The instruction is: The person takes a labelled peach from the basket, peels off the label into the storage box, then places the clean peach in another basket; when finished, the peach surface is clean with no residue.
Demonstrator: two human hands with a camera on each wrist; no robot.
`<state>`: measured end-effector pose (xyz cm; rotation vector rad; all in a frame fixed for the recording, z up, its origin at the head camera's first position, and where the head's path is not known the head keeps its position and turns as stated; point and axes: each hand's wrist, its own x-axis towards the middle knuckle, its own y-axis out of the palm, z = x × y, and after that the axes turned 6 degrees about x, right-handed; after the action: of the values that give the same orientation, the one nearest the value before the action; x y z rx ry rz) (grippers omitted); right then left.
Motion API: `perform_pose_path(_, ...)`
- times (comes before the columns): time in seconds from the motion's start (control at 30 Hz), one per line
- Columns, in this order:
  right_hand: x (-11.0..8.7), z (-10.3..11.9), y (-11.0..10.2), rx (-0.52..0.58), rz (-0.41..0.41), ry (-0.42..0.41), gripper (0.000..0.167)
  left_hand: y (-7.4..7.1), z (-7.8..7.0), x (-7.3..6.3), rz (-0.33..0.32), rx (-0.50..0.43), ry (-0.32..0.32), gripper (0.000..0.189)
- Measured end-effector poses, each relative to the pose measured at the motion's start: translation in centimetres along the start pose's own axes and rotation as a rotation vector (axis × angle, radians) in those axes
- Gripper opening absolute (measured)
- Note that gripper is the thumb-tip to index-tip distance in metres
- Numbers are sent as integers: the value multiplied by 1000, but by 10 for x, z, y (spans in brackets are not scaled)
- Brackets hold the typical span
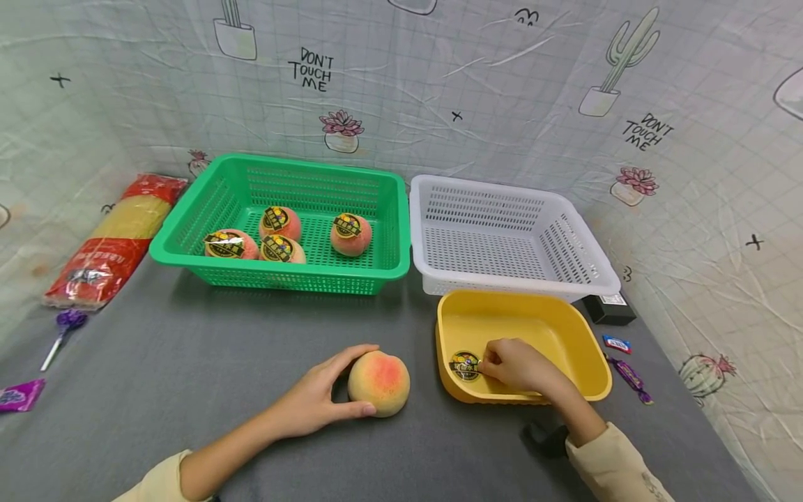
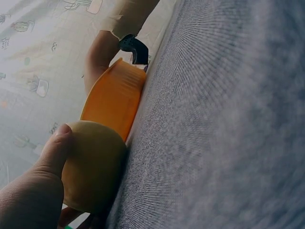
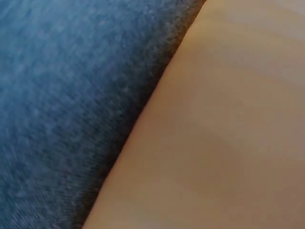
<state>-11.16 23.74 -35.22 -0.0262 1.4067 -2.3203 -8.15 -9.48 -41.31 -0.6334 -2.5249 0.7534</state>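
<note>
My left hand [image 1: 316, 397] grips a peach [image 1: 379, 383] on the grey cloth, thumb on the near side and fingers round the far side. The left wrist view shows the same peach [image 2: 93, 167] under the thumb, without a label on the visible side. Inside the yellow tray [image 1: 564, 335], my right hand [image 1: 517, 364] pinches the right edge of a round black-and-gold sticker [image 1: 465, 366]. Only skin and blurred cloth fill the right wrist view. Several peaches with such stickers, one a peach [image 1: 351, 236] standing apart, lie in the green basket [image 1: 301, 277].
A white basket [image 1: 502, 282] stands behind the yellow tray, beside the green one. At the left lie a red-and-yellow packet [image 1: 116, 240], a purple lollipop [image 1: 70, 319] and a purple wrapped sweet [image 1: 21, 396]. A black box [image 1: 608, 311] and small wrapped sweets [image 1: 629, 376] lie at the right.
</note>
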Motion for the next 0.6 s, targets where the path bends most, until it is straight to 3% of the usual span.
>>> perform_pose_path(0.17,0,2,-3,-15,-59,13,29,0,0,0,0,0,2,74)
perform_pose_path(0.33,0,9,-10,69,-177,-33,22,0,0,0,-1,2,7,74)
perform_pose_path(0.43,2,19,-9,165,-278,-89,17,0,0,1,4,-1,8,74)
perform_pose_path(0.6,7,43,3,318,-402,-277,12,-3,1,2,53,-34,-1,74)
